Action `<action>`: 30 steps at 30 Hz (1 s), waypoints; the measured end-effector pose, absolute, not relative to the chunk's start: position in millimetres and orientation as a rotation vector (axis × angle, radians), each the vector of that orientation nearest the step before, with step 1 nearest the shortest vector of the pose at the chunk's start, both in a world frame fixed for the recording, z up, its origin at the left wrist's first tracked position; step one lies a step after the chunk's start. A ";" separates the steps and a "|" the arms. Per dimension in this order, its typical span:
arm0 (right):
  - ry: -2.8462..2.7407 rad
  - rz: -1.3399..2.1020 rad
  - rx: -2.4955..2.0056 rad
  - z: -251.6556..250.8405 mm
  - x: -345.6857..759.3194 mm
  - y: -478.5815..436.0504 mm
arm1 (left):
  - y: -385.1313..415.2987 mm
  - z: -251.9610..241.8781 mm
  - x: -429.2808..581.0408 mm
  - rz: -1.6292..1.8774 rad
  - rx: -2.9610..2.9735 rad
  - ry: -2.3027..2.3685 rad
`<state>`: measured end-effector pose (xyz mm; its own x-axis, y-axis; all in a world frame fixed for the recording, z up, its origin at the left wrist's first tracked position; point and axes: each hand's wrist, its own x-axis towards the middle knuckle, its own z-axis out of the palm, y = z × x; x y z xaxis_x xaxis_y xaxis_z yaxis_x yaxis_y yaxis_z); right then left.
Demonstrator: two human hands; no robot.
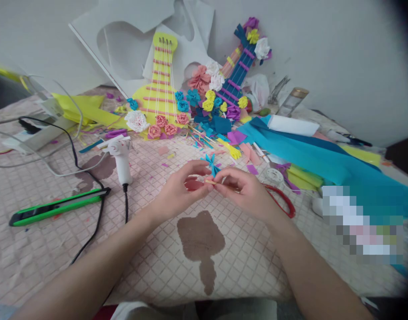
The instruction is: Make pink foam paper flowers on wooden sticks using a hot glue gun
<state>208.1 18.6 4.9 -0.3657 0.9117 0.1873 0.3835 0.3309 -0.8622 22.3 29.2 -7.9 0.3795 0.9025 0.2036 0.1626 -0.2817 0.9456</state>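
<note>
Both hands meet over the middle of the table around a small piece of blue crepe paper (212, 166) with its top fanned out in petal-like strips. My left hand (182, 183) is curled, its fingertips against the paper's left side and its thumb near the base. The fingers of my right hand (244, 186) pinch a thin wooden stick (210, 182), whose pale end points at my left thumb. The lower end of the paper is partly hidden by the fingers.
A white glue gun (122, 162) stands left, beside a green box cutter (59, 206) and cables. Behind are a yellow paper guitar (160, 93) and a blue one (235, 80) with paper flowers. Red-handled scissors (284, 200), tape (274, 176) and blue crepe paper (300, 155) lie right.
</note>
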 end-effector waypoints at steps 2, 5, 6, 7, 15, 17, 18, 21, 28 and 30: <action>-1.838 1.073 -1.124 6.3 209.0 18.4 | 28.8 -5.9 21.9 0.899 1.665 0.947; -1.798 1.117 -1.132 6.6 209.8 18.9 | 27.8 -2.8 22.0 0.813 1.630 0.946; -1.797 1.109 -1.142 6.2 209.7 19.1 | 27.5 -2.1 22.2 0.810 1.617 0.944; -1.800 1.099 -1.153 5.6 209.4 19.3 | 27.2 -1.6 22.4 0.815 1.607 0.941; -1.862 1.028 -1.165 2.3 206.8 19.2 | 27.4 0.5 20.0 0.707 1.661 0.956; -1.865 1.023 -1.167 2.4 207.3 19.3 | 27.7 0.5 20.1 0.715 1.648 0.967; -1.860 1.027 -1.167 2.5 207.7 19.4 | 27.8 0.4 20.4 0.724 1.628 0.973; -1.852 1.029 -1.158 2.9 208.6 19.5 | 27.6 0.4 21.3 0.765 1.546 0.983; -1.860 1.002 -1.153 4.2 206.8 18.9 | 26.9 -0.8 23.0 0.819 1.547 1.008; -1.872 0.973 -1.158 5.0 206.3 18.4 | 27.0 -1.4 23.5 0.843 1.559 0.980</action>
